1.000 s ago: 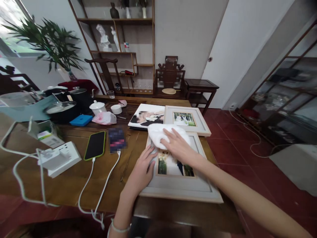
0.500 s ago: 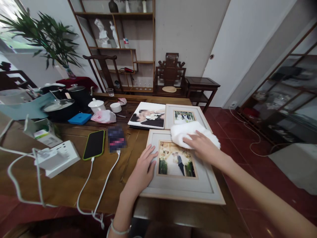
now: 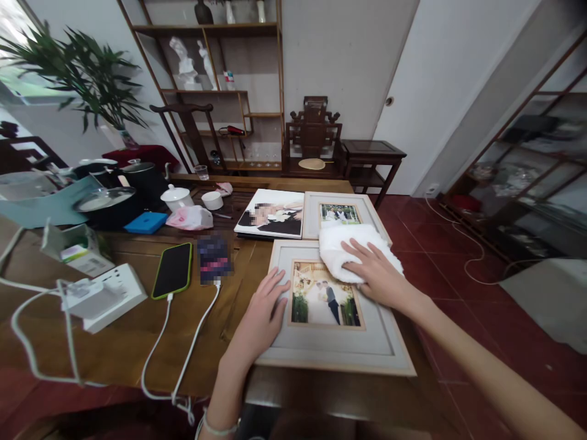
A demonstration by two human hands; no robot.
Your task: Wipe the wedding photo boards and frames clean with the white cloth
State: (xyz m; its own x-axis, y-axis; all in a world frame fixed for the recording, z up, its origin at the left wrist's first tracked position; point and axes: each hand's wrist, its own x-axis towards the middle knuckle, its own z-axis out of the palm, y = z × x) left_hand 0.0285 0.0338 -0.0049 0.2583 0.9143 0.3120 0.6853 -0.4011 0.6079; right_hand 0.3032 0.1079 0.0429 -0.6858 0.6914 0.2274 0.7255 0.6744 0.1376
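Observation:
A picture frame [image 3: 337, 354] with a light wood border lies flat near the table's front edge, a wedding photo [image 3: 325, 296] inside its pale mat. My left hand [image 3: 263, 315] rests on the frame's left side, fingers stretched out and holding nothing. My right hand [image 3: 378, 272] has hold of a fluffy white towel [image 3: 351, 241], pressing it onto the frame's upper right part. The towel covers that corner and overlaps the lower part of a second frame [image 3: 312, 208] behind. Beside that second frame lies a photo panel [image 3: 273, 214] with a picture of people in dark and white clothes.
Left of the frames are a charging phone [image 3: 172, 271], a dark pixelated item [image 3: 214, 260] on a cable, a white power strip [image 3: 114, 299] and loose cables. Farther back stand pots [image 3: 107, 205], a white lidded cup [image 3: 177, 197] and a blue box [image 3: 145, 222].
My right hand has shifted slightly toward me, and the towel is bunched differently under it. My left hand stays on the frame. The whole view has shifted slightly.

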